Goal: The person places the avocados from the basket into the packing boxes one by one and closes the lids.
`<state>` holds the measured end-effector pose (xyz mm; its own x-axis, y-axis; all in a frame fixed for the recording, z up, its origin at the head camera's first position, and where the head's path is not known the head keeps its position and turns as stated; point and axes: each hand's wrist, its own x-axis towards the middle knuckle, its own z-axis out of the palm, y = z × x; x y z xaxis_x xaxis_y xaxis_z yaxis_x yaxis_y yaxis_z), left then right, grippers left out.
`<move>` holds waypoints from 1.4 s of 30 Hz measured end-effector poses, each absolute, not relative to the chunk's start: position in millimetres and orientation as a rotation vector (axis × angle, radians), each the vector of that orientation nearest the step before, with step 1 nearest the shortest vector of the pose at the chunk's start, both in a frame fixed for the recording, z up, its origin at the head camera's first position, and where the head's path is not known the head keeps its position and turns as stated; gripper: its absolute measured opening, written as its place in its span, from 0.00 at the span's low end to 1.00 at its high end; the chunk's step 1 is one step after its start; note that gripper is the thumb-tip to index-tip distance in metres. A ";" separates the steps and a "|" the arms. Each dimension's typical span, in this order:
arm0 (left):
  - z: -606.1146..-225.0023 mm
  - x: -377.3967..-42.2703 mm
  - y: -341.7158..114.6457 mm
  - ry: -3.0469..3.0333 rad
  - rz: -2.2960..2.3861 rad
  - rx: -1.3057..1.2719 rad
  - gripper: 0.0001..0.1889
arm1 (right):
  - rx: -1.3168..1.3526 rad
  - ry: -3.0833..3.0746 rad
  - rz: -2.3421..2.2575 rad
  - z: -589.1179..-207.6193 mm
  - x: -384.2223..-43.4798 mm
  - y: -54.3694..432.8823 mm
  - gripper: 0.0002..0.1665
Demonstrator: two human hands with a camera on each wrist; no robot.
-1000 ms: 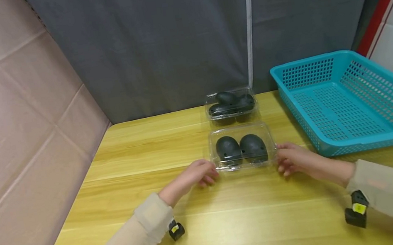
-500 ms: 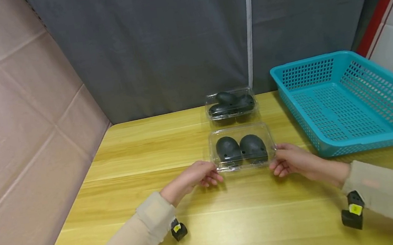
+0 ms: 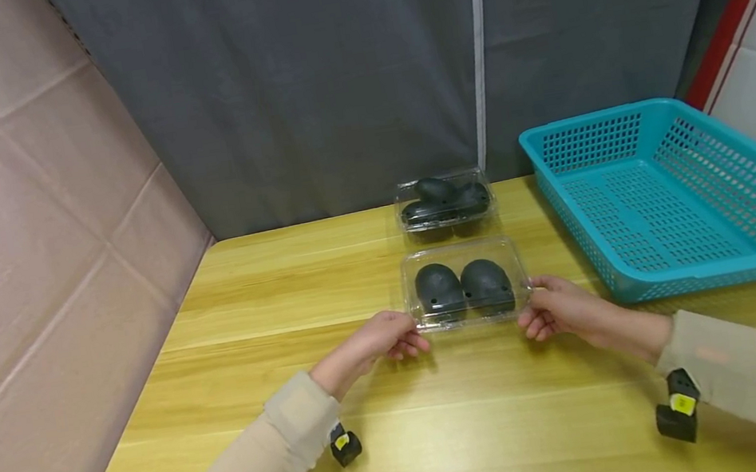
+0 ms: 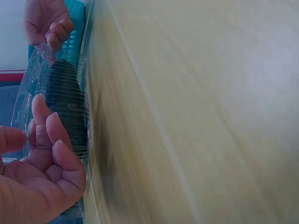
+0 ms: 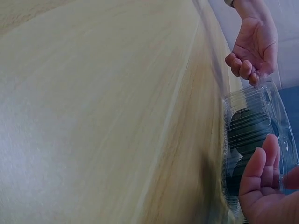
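Observation:
A clear plastic clamshell box [image 3: 509,251] rests on the wooden table, with two dark oval fruits like avocados [image 3: 439,288] showing through it. At its front left corner my left hand [image 3: 379,336] pinches the rim between thumb and forefinger, the other fingers loosely bent. My right hand [image 3: 566,309] grips the front right corner the same way. In the left wrist view, the thumb and forefinger of the left hand [image 4: 49,172] meet at the lid's lip. The right wrist view has the right hand [image 5: 266,186] at the ridged side wall.
Behind the near box is a second clear box [image 3: 404,190] with several dark fruits. A turquoise perforated basket [image 3: 634,277] stands at the right, close to my right hand. A grey curtain [image 3: 300,94] borders the table's back, a pale covered wall [image 3: 40,259] its left.
Both hands have come slightly inward to the box's front corners, and their fingers have closed on the rim. The boxes and basket have stayed in place.

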<state>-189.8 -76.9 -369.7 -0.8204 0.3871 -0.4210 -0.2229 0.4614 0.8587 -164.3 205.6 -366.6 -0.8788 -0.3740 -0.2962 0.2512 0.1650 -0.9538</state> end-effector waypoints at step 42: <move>-363.8 -198.8 -81.8 2.742 1.139 0.413 0.33 | -1.058 3.300 -0.792 -378.7 -171.7 203.5 0.23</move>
<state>-198.8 -81.8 -363.8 -0.9519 0.3051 -0.0271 0.1961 0.6751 0.7112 -171.7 203.5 -378.7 -0.7460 -0.4401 0.4998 -0.6190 0.7351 -0.2765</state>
